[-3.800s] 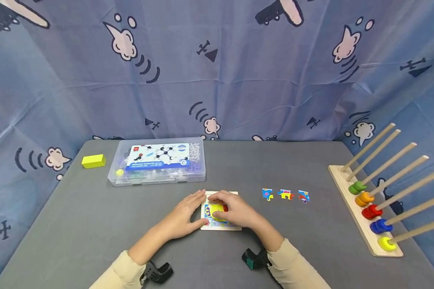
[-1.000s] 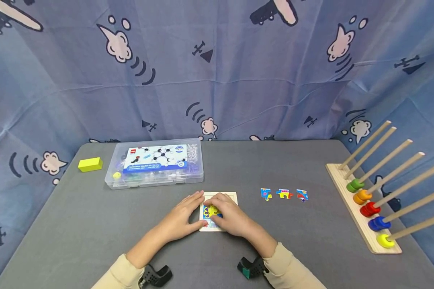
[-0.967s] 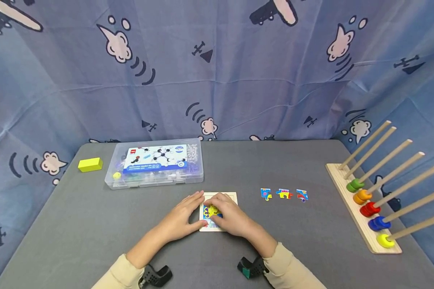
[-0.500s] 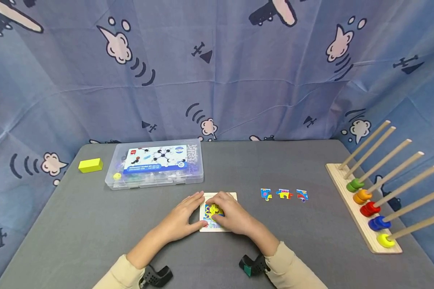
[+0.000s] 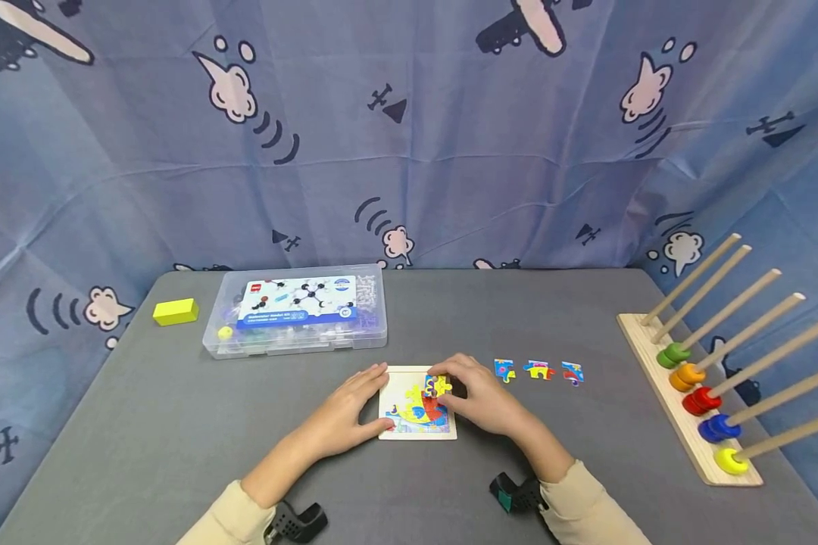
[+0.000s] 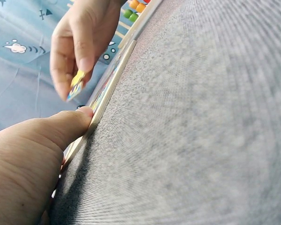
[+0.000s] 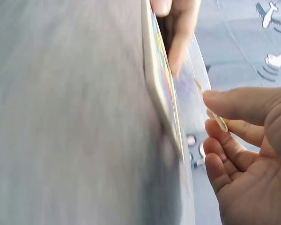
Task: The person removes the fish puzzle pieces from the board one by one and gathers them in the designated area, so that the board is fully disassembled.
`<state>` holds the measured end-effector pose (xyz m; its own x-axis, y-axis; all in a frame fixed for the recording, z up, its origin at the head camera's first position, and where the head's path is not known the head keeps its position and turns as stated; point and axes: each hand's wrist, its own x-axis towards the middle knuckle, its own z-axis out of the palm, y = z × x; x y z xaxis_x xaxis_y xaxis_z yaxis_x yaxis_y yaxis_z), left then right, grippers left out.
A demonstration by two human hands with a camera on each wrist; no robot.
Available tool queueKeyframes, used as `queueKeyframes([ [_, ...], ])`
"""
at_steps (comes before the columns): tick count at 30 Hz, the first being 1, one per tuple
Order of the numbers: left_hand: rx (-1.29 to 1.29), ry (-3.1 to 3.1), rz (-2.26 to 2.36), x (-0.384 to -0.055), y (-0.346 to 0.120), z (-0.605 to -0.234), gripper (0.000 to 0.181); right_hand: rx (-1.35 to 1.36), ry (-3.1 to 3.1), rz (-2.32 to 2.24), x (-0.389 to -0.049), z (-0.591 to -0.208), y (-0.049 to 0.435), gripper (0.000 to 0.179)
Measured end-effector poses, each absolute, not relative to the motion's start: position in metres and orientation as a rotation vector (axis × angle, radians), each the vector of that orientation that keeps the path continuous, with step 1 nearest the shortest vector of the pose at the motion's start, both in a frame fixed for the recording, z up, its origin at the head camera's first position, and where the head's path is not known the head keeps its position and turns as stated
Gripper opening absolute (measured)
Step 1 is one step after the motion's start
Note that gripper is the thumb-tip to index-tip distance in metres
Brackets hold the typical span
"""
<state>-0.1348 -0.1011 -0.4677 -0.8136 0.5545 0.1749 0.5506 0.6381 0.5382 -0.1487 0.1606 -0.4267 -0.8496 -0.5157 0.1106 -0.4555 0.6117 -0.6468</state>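
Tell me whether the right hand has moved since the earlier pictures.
Yes: the right hand has shifted rightward across the wooden puzzle board, toward the loose pieces.

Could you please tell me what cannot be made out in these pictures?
Head view: parts of the puzzle piece are covered by the thumb and finger of the right grip.
Head view: the fine print on the case label is too small to read.
Left wrist view: the row of beads is cut off by the top edge.
Right wrist view: the lower end of the wooden tray is blurred.
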Motion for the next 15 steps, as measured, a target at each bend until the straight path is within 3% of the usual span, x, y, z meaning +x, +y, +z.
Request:
queueKeyframes([
  [15,0.975,2.83,0.946,-0.135,-0.102,-0.469,0.071,-0.841,2.715,-1.175,-0.144,-0.436,0.242,0.033],
])
